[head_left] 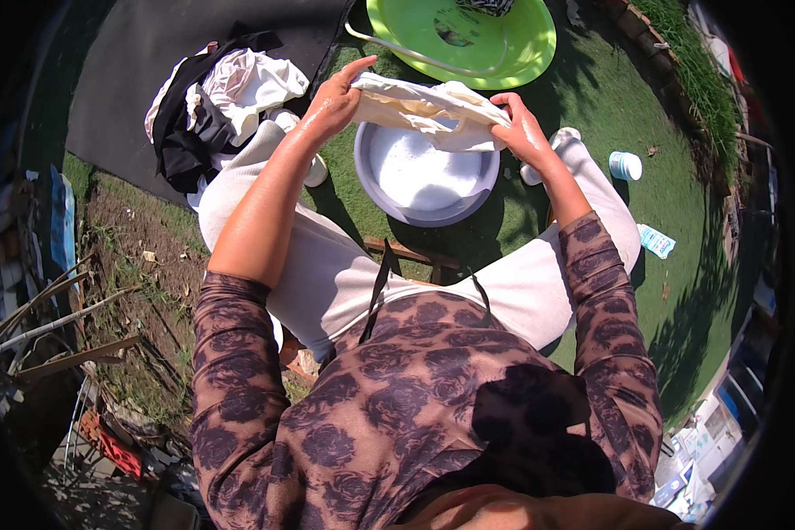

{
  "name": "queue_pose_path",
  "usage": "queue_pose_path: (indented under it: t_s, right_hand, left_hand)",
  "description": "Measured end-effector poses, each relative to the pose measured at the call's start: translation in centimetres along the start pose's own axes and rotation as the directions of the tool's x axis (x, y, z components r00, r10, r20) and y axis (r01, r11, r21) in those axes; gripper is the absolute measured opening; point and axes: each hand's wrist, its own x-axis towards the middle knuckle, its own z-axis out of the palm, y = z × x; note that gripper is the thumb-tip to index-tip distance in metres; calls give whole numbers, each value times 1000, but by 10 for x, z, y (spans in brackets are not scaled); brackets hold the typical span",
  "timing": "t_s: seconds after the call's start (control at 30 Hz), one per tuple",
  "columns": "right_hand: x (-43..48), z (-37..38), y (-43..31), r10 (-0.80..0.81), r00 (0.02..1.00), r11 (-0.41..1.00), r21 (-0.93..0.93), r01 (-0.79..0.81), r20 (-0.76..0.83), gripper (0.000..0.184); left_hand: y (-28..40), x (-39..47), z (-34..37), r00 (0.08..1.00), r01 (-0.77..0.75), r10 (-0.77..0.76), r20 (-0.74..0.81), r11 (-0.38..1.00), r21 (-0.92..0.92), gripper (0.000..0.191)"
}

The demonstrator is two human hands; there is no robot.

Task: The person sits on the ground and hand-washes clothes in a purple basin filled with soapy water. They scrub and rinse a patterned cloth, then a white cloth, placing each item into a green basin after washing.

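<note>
A wet white cloth garment point(424, 109) is stretched out between my two hands. My left hand point(336, 99) grips its left end, with the index finger pointing up. At the other end, my right hand point(520, 132) pinches the fabric between thumb and fingers. The cloth hangs above the far rim of a grey-purple plastic basin point(427, 217). White suds point(421, 165) fill the basin, which stands on the ground between my feet. Part of the basin's far side is hidden behind the cloth.
A large green basin point(530, 50) with a pale hose point(397, 46) lies beyond. Piled clothes point(218, 99) rest on a black mat point(119, 86) at left. A lidded tub point(625, 165) and a pouch point(656, 241) are at right on artificial turf point(676, 285). Sticks point(59, 318) lie lower left.
</note>
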Motion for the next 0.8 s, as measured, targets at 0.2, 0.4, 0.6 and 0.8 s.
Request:
queue_pose_path:
  t_s: [0.2, 0.4, 0.6, 0.8]
  right_hand:
    - [-2, 5, 29, -34, 997, 994, -105, 41, 68, 43]
    - [-15, 10, 49, 243, 847, 874, -486, 20, 473, 60]
    - [-13, 16, 37, 160, 843, 931, -361, 43, 514, 57]
    - [-16, 19, 19, 153, 836, 927, -371, 63, 526, 49]
  left_hand:
    - [-1, -14, 12, 928, -8, -51, 368, 988, 156, 71]
    - [-8, -20, 6, 713, -17, -306, 631, 892, 452, 61]
    - [-6, -15, -2, 851, 68, -238, 469, 934, 351, 57]
    - [-67, 18, -50, 803, 266, -360, 475, 930, 255, 59]
